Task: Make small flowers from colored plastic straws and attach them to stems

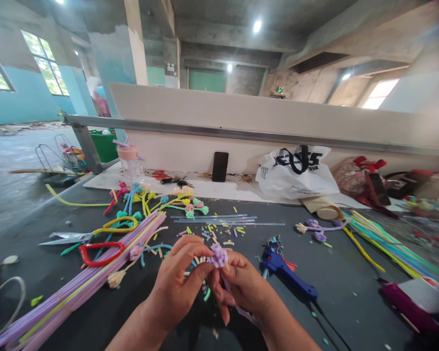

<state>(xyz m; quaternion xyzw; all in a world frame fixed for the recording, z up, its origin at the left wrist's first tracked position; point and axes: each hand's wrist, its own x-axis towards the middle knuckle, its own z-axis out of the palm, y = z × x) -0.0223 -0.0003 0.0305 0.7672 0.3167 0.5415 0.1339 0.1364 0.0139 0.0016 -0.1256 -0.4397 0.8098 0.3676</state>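
both hands (183, 287) (247, 287) pinch purple flower (218, 255); glue gun (283, 268) just right.

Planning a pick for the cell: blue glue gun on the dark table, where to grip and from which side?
Grip the blue glue gun around its long handle, the stretch running toward the lower right, coming from above. It lies flat on the table, so the handle's sides are open. Avoid the nozzle end near the right hand, and the cord trailing off the handle's far end. The red trigger sits on its right side.
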